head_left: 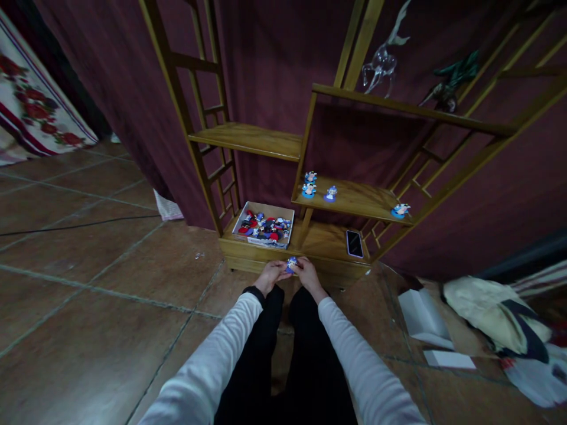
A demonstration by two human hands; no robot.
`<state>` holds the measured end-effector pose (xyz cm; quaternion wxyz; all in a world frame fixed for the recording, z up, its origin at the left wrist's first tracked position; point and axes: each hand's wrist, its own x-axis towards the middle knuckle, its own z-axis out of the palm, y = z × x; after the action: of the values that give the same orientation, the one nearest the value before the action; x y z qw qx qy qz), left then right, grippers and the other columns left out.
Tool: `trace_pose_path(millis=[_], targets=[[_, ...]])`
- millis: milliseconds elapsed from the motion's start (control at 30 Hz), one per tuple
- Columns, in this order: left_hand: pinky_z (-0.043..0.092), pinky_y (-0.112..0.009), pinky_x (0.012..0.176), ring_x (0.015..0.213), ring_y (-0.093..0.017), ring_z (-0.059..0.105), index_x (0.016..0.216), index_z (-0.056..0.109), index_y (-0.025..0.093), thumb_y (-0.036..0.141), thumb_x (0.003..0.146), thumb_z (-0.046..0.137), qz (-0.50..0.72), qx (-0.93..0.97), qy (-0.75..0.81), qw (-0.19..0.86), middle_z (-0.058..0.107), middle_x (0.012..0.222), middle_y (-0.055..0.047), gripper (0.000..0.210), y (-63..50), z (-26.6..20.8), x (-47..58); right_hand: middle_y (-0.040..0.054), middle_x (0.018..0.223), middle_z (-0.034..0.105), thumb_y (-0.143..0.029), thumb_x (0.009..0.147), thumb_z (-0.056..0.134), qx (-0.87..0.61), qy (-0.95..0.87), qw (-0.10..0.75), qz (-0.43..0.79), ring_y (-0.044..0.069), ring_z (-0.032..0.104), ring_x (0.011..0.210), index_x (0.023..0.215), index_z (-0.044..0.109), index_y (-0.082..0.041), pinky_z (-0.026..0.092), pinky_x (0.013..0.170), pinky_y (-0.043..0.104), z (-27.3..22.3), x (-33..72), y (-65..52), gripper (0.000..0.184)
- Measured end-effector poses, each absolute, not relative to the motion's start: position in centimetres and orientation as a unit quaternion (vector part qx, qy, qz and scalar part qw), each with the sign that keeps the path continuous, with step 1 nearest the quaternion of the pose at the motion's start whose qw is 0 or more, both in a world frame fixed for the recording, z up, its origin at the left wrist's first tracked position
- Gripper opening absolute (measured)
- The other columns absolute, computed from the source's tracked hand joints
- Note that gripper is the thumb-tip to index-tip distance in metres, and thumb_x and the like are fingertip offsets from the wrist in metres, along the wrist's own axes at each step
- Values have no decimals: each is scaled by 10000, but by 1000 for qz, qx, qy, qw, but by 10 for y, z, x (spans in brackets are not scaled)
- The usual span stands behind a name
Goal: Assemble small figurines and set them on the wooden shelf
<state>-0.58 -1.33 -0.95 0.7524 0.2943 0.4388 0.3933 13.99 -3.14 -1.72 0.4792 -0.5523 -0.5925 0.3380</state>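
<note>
Together, the left hand (271, 276) and right hand (308, 275) grip a purple figurine (291, 264) (more figures (264, 228) fill a white box (287, 241)) before wooden shelves (252, 139).

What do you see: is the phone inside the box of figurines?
No, the phone lies on the wooden surface, right of the box.

Brown tiled floor (88, 366), maroon curtain (266, 71), dim light

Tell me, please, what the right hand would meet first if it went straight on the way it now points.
The right hand would first meet the purple figurine, which it touches; beyond that, probably the left hand or the open box of figurines, though depth is unclear.
</note>
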Motion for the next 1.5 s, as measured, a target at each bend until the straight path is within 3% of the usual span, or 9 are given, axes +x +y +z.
trace_pose_path(millis=[133, 233, 467, 733, 1167, 1367, 1500], targets=[[547, -283, 674, 622, -131, 651, 924, 581, 118, 108, 742, 633, 427, 265, 436, 747, 674, 714, -61, 190, -12, -8, -6, 34, 923, 628, -328, 682, 596, -529, -513, 557, 383, 159, 576, 815, 898, 649, -209, 466, 777, 293, -25, 140, -30, 252], [547, -291, 665, 632, -144, 658, 931, 574, 118, 107, 740, 635, 444, 258, 440, 737, 679, 728, -69, 200, -14, -5, -7, 35, 859, 649, -360, 680, 587, -531, -436, 598, 412, 161, 593, 769, 846, 649, -195, 491, 740, 306, -30, 141, -30, 242], [551, -277, 656, 628, -139, 654, 823, 595, 93, 74, 715, 648, 441, 250, 450, 735, 675, 707, -77, 122, -17, -2, -5, -5, 684, 650, -371, 662, 589, -547, -456, 547, 440, 142, 588, 635, 710, 653, -194, 504, 647, 277, -29, 137, -28, 195], [553, -248, 641, 646, -144, 661, 835, 626, 77, 89, 731, 629, 433, 248, 427, 754, 681, 722, -98, 104, -15, -1, -4, 0, 677, 654, -343, 617, 630, -528, -410, 571, 476, 155, 603, 622, 675, 642, -180, 498, 630, 288, -27, 132, -27, 174], [555, -249, 601, 612, -152, 657, 780, 602, 74, 62, 718, 630, 438, 250, 454, 735, 665, 668, -86, 69, -17, -7, 3, -5, 634, 639, -326, 642, 585, -575, -492, 521, 395, 151, 577, 634, 618, 615, -187, 469, 625, 260, -22, 137, -30, 144], [548, -263, 627, 596, -138, 646, 767, 585, 96, 86, 695, 663, 438, 270, 460, 724, 655, 665, -66, 107, -19, -4, 4, -14, 698, 643, -304, 653, 571, -561, -498, 509, 422, 145, 585, 678, 727, 608, -197, 475, 651, 261, -22, 137, -30, 136], [539, -274, 660, 603, -131, 639, 784, 577, 108, 68, 627, 713, 440, 291, 446, 723, 650, 675, -49, 211, -22, -2, 2, 14, 863, 660, -281, 630, 610, -529, -472, 545, 448, 151, 601, 786, 919, 606, -210, 478, 726, 277, -21, 135, -30, 297]])
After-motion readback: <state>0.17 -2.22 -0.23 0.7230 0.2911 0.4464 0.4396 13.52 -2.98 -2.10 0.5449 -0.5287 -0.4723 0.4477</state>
